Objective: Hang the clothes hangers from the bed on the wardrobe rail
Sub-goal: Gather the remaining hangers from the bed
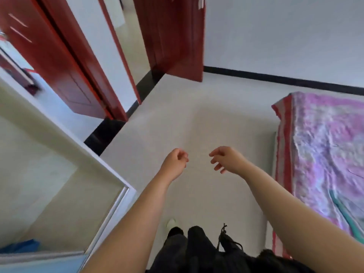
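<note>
Both hands are reaching out in front of us over the bare floor (177,119), and both are carrying nothing. Our left hand (175,163) is curling loosely into a half fist, fingers folded in but gripping nothing; our right hand (226,159) is hanging slack with its fingers apart and drooping. We are judging that they are held out this way because we are walking or turning between the two places of the task, not because a grasp is under way.

Looking through the one head view, we are seeing the bed (323,150) at the right, under a pink and purple patterned cover. On the part of it that is showing, we are counting no clothes hangers, and the blur is making small things hard to tell. At the left, a pale panel with a metal edge (118,203) is standing near us; it may belong to the wardrobe, but no rail is showing. Farther off, two red doors (65,75) are standing open. Our dark trousers and one light shoe (171,223) are showing below.
</note>
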